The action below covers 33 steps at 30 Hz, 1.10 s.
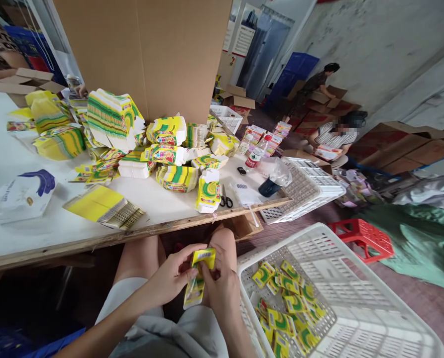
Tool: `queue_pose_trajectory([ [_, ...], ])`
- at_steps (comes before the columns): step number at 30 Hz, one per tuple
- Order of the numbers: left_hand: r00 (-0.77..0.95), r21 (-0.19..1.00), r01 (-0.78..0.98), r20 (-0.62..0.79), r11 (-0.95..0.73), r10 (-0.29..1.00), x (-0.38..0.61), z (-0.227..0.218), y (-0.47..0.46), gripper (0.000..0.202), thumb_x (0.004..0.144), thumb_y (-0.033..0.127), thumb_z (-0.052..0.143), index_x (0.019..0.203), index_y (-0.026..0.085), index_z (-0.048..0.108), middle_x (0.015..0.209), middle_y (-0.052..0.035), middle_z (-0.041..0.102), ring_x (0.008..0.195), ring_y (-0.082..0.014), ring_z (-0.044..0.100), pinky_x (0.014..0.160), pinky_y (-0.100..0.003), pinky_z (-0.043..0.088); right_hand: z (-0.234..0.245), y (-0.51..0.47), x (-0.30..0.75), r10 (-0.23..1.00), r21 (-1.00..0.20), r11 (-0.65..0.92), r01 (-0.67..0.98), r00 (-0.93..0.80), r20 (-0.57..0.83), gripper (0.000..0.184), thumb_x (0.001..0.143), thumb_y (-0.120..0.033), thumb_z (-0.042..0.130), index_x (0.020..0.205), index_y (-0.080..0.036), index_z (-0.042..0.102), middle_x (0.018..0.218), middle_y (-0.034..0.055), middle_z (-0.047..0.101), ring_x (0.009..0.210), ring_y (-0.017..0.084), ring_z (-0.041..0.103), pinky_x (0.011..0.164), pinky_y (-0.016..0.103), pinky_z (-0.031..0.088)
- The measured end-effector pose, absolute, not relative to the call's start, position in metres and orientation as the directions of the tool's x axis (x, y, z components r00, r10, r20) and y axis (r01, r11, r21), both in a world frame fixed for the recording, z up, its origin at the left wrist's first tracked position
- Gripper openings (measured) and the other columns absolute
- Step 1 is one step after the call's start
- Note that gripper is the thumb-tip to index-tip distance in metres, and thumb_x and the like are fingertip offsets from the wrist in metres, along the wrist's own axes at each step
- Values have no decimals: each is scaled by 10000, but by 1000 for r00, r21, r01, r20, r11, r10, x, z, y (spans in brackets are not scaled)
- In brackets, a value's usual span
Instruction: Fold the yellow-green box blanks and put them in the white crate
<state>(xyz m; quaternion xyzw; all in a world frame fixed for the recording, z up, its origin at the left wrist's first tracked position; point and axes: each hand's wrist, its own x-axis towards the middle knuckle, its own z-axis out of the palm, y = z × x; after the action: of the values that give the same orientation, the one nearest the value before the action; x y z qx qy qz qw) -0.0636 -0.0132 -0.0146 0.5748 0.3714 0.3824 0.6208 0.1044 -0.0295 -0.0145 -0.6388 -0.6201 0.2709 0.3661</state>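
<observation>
Over my lap I hold a small yellow and green printed carton (194,293) with a barcode near its top end. My left hand (173,273) pinches its left edge between thumb and fingers. On the other side, my right hand (222,283) grips it, the thumb pressed on its face. Whether anything is inside the carton I cannot tell. To the right stands a white plastic basket (356,268) with several similar yellow-green packets (281,320) lying in its bottom. Stacks of flat yellow-green cartons (177,179) lie on the white table (169,209) before me.
A tall cardboard sheet (143,54) stands behind the stacks. Scissors (226,201), a red-capped bottle (257,151) and a dark cup (270,186) are at the table's right end. A red stool (364,238) stands beyond the basket. Other people work among boxes behind.
</observation>
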Motion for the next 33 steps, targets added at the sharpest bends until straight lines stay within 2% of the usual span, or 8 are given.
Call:
queue_pose_trajectory([
  [3,398,998,-37,-40,59,916,-65,-14,-13,508,881,163,611,1377,252,550,1459,-88,567,1306,-282,553,1089,-414,447,-13,-28,103,990,-832,30,554,97,100,433,857,-297,621,1285,-235,616,849,21,764,558,189,654,561,275,469],
  [9,424,994,-64,-55,90,904,-64,-6,-17,514,868,203,651,1371,248,559,1441,-90,589,1290,-290,570,1056,-398,474,-7,-26,112,1000,-889,27,458,-24,18,319,815,-251,643,1125,-187,686,510,-66,547,426,142,496,467,248,387],
  [13,418,998,-34,-40,59,908,-62,-8,-18,503,884,185,626,1378,258,561,1427,-71,605,1298,-283,559,1060,-385,464,-9,-27,111,1000,-866,-16,499,19,-7,419,814,-238,650,1230,-206,622,485,-96,505,434,153,500,477,250,369],
  [16,393,996,-44,-53,77,918,-66,-12,-16,485,872,183,644,1348,259,583,1409,-79,615,1268,-284,580,1039,-386,475,-6,-28,114,1000,-862,15,506,-7,13,415,839,-268,657,1252,-229,637,567,-64,601,492,160,550,520,257,417],
  [20,396,985,-112,-75,129,915,-69,-11,-11,444,842,207,694,1280,239,634,1313,-96,674,1148,-290,649,936,-374,529,0,-28,120,996,-941,87,327,-30,82,317,900,-341,626,1190,-231,695,1076,67,751,879,213,692,784,304,529],
  [25,444,989,-119,-25,86,896,-49,-7,-18,457,833,148,689,1284,216,660,1286,-106,699,1142,-292,655,980,-389,517,-7,-31,121,990,-978,98,185,83,115,203,869,-401,689,904,-202,708,833,49,741,755,209,692,695,306,550],
  [29,428,994,18,93,-111,899,-34,-4,-18,510,900,166,625,1396,262,555,1370,-93,651,1246,-274,611,1062,-412,494,-5,-38,155,967,-917,146,372,141,211,249,863,-451,688,888,-203,703,889,76,735,832,246,685,760,358,542],
  [33,349,806,320,388,-498,853,-37,0,27,650,922,184,599,1516,281,353,1579,-97,420,1459,-276,375,1205,-497,328,7,-44,218,823,-585,23,811,317,471,410,810,-599,663,888,-204,736,944,132,715,925,352,635,864,510,458],
])
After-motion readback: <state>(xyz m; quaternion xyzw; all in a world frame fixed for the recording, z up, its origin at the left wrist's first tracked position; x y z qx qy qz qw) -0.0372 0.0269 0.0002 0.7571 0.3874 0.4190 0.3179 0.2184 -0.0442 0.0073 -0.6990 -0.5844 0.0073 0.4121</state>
